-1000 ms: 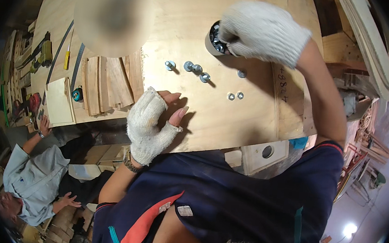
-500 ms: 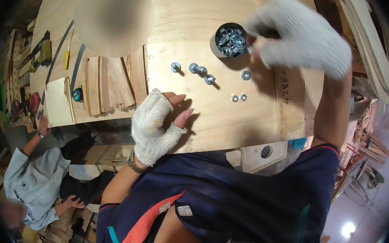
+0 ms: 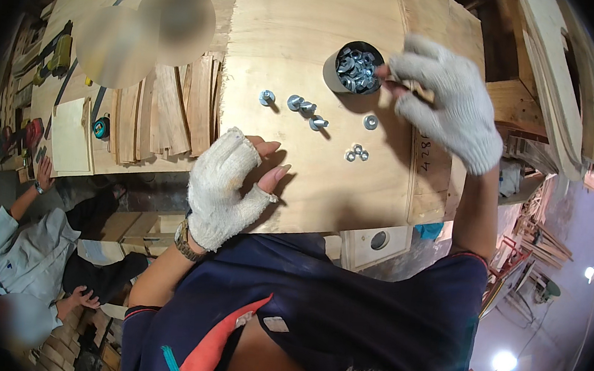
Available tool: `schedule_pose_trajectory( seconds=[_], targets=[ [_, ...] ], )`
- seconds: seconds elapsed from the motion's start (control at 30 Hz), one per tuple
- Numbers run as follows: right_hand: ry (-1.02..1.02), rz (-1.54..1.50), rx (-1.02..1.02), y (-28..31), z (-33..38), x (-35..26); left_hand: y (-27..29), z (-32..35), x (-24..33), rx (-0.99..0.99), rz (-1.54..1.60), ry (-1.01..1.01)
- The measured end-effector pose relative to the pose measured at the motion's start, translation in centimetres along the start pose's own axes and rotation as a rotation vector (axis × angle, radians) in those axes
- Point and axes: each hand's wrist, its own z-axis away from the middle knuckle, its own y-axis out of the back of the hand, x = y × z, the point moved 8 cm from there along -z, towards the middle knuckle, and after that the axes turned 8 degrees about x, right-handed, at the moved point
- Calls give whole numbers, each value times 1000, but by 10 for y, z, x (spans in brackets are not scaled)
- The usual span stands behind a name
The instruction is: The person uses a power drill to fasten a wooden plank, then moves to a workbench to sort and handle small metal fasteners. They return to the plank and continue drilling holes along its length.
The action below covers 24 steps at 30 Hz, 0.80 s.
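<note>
Plywood workbench (image 3: 289,36): spreads out in front of the person, its near edge just beside their dark shirt (image 3: 371,312).
Co-worker (image 3: 30,250): off to the left, one bare hand (image 3: 44,172) at the bench's corner.
Wood slats (image 3: 126,121): lie side by side on the bench's left part, well apart from the hardware.
Right gloved hand (image 3: 452,104): comes in from the right, bare thumb and forefinger close together at the right rim of a dark cup (image 3: 329,74); from here I cannot tell whether they pinch anything or touch the rim.
Left gloved hand (image 3: 223,186): near the front edge, fingers loosely curled, thumb apart, nothing between them.
Dark cup: upright, mouth up, its axis rising from the board; it lies immediately left of the right fingertips, far nearer to them than to the left ones.
Four bolts (image 3: 307,109): on the board between cup and left hand, beyond the left fingertips.
Nuts in the cup (image 3: 355,67): heaped in a jumble, just left of the right fingers, no common long axis.
Lone round piece (image 3: 369,122): on the board, nearer the person than the right fingers.
Three loose nuts (image 3: 357,149): clustered, nearer the person again.
</note>
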Motion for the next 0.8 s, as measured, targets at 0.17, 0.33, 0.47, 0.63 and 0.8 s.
schedule_pose_trajectory(
  seconds=[0.17, 0.33, 0.47, 0.63, 0.8],
  targets=[
    [11, 262, -67, -24, -20, 21, -5, -1, -2, -18, 16, 41],
    [63, 284, -100, -28, -34, 18, -2, -1, -7, -6, 93, 68],
    [-30, 266, -75, -36, -24, 24, 10, 9, -4, 101, 148, -29],
    [-166, 1, 113, -45, -15, 56, 1, 8, -4, 82, 179, -102],
    [-38, 134, 76, -32, -31, 19, -9, 18, -8, 116, 191, -57]
  ],
)
